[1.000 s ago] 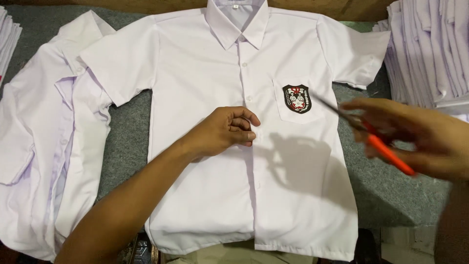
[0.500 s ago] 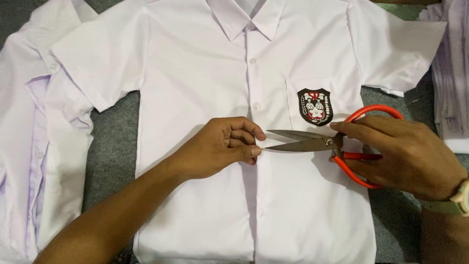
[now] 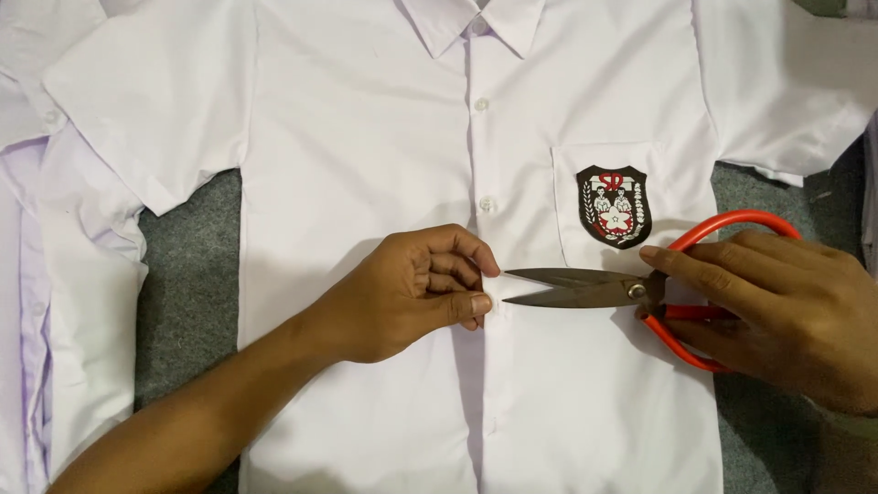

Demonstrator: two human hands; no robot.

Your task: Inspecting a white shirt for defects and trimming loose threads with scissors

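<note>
Since half a second ago the view has closed in and the scissors (image 3: 631, 291) have slid leftward, their tips now almost at the left hand (image 3: 416, 293), where before a clear gap lay between them.

That left hand sits just left of centre in the frame, fingers curled and pressed together, thumb against forefinger, pinching a bit of the button placket of the white shirt (image 3: 366, 165). Whether it grips a loose thread or just the fabric edge is too small to tell. The shirt lies flat and face up on a grey surface (image 3: 187, 274), collar at the top of the frame, a dark crest badge (image 3: 614, 207) on its pocket right of centre.

At the right edge, the right hand (image 3: 777, 316) is wrapped around the red handles, fingers through the loops and closed on them. The blades stand slightly parted, a narrow wedge open toward the pinch.

What matters is the line: the scissors' long axis runs nearly level, right to left, pointing straight at the pinched spot, which lies just left of the tips. The left hand is already on that spot; the blades are just beside it, not quite touching.

Another white garment (image 3: 55, 302) lies along the left side.
</note>
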